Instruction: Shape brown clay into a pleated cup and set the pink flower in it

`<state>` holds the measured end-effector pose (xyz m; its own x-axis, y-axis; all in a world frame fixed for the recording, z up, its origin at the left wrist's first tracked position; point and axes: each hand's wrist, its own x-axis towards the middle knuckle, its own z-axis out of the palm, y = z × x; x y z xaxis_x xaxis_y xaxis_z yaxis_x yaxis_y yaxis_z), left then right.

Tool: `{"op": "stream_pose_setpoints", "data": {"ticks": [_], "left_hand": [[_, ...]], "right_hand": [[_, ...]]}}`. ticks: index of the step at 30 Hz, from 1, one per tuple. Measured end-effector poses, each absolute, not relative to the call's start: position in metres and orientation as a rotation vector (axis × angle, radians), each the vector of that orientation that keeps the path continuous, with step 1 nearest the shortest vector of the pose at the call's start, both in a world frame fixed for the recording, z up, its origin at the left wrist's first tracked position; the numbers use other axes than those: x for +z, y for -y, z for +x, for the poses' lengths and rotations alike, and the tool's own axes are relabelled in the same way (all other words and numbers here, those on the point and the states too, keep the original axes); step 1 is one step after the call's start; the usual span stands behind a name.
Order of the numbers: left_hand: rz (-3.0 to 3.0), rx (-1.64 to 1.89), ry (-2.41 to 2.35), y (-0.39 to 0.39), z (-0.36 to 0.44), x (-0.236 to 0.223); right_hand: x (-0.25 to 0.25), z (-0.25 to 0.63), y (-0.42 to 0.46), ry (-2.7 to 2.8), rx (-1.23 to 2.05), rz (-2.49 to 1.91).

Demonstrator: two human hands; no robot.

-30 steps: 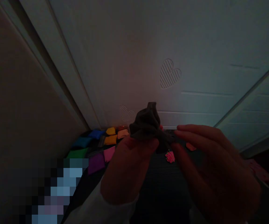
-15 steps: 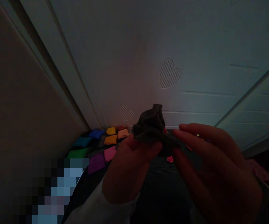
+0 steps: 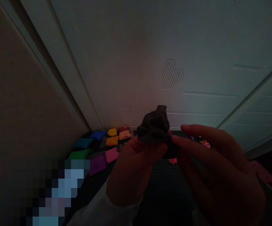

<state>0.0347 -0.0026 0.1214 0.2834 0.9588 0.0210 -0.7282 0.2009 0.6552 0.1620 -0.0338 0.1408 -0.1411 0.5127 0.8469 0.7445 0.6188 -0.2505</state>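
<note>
My left hand [image 3: 132,171] grips a dark grey, folded lump of modelling clay [image 3: 152,125] from below, with the thumb pressed along its lower edge. The lump is crumpled into soft folds, and one flap sticks up at the top. At its right side, the index finger and thumb of my right hand [image 3: 220,169] close on the clay's edge, while another finger stretches out above. The dim light hides the exact pinch point.
Flat coloured packets lie at left on the dark surface, among them a blue one [image 3: 97,135], an orange one [image 3: 112,141] and a purple one [image 3: 97,164]. Small pink pieces [image 3: 173,161] lie behind the hands. A pale panel with heart patterns [image 3: 171,74] rises behind.
The clay and my left hand have shifted slightly right. The clay strip stretched towards my right fingers no longer shows; the right index fingertip now sits closer to the lump.
</note>
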Motion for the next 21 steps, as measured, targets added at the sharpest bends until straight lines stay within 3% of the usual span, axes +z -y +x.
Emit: {"op": "stream_pose_setpoints", "data": {"ticks": [17, 21], "left_hand": [[0.725, 1.263, -0.403, 0.0036, 0.0347, 0.1229], [0.740, 1.304, -0.424, 0.0020, 0.0351, 0.1221]], "right_hand": [[0.1398, 0.1678, 0.0335, 1.909, -0.344, -1.050], [0.1390, 0.1710, 0.0348, 1.948, -0.220, -1.055]]}}
